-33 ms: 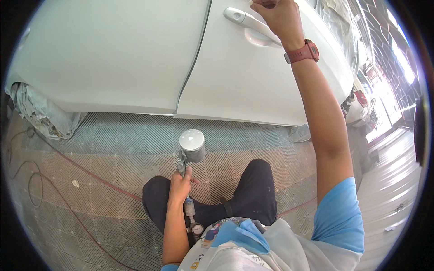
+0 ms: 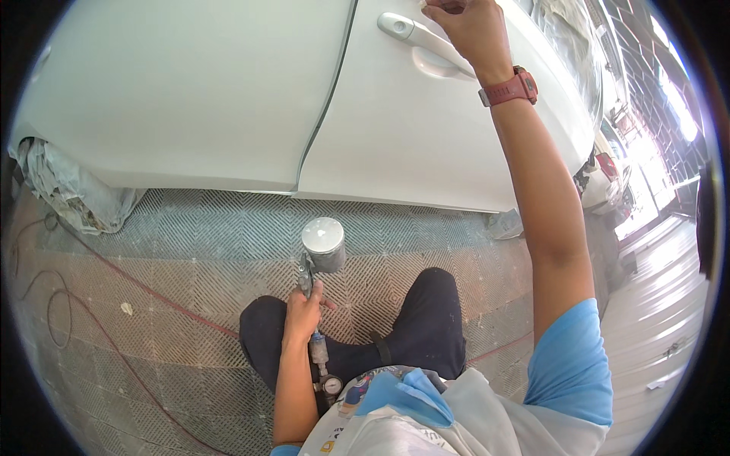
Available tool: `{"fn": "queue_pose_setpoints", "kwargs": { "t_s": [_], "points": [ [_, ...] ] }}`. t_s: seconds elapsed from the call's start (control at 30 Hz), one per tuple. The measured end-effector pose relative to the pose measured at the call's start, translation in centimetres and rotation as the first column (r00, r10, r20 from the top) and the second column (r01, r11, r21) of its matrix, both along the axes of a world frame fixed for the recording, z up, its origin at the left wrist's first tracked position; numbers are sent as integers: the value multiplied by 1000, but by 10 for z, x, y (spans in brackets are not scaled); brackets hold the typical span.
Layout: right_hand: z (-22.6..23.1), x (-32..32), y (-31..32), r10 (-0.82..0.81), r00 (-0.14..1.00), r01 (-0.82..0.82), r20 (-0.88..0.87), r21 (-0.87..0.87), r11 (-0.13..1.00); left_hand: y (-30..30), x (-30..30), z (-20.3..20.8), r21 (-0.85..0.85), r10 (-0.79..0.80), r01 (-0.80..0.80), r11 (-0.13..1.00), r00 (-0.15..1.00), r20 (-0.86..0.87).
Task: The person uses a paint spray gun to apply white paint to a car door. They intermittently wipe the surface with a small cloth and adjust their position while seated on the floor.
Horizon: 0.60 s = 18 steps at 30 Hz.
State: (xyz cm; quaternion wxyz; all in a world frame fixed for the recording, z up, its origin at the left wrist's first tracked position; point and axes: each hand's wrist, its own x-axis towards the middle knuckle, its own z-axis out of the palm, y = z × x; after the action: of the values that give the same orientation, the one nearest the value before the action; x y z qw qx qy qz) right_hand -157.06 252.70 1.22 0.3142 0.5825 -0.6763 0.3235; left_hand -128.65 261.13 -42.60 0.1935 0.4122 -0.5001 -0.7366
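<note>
A: Where is the spray gun (image 2: 305,277)?

B: Low in the middle of the view, above the patterned floor (image 2: 228,232) and between the wearer and the white car. The left grip (image 2: 303,310) is closed around its handle, fingers wrapped, just beside the left knee (image 2: 262,327)

A: What is on the gun?

B: A grey cup (image 2: 327,254) with a pale round lid (image 2: 322,235) sits at its upper end, on the right. Below the grip come a bluish fitting (image 2: 317,348) and a round gauge (image 2: 331,385)

A: And the other arm?

B: It is stretched far up. The right grip (image 2: 468,30) is beside the handle (image 2: 397,25) of the white door (image 2: 403,129), fingers bent toward the thumb. The top edge cuts it off, so I cannot tell whether it is clamped on anything. A red watch (image 2: 508,90) circles that wrist

A: Anything around them?

B: Crumpled sheeting (image 2: 72,186) covers the wheel at left, clear plastic (image 2: 566,34) lies over the car at upper right, and a reddish hose (image 2: 144,283) runs slantwise over the floor toward the left knee
</note>
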Motion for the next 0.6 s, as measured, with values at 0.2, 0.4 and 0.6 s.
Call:
{"fn": "queue_pose_setpoints", "kwargs": {
  "t_s": [0.2, 0.4, 0.6],
  "points": [
    [10, 4, -6, -32, 999, 32, 24, 21, 999, -7, -4, 2, -23, -15, 15, 1000, 1000, -19],
    [16, 8, -13, -61, 998, 61, 0, 50, 997, -9, -4, 7, -31, -24, 24, 999, 1000, -12],
    [18, 13, -19, -26, 994, 31, -102, 41, 999, -8, -3, 12, -26, -18, 18, 999, 1000, -3]
  ]
}}
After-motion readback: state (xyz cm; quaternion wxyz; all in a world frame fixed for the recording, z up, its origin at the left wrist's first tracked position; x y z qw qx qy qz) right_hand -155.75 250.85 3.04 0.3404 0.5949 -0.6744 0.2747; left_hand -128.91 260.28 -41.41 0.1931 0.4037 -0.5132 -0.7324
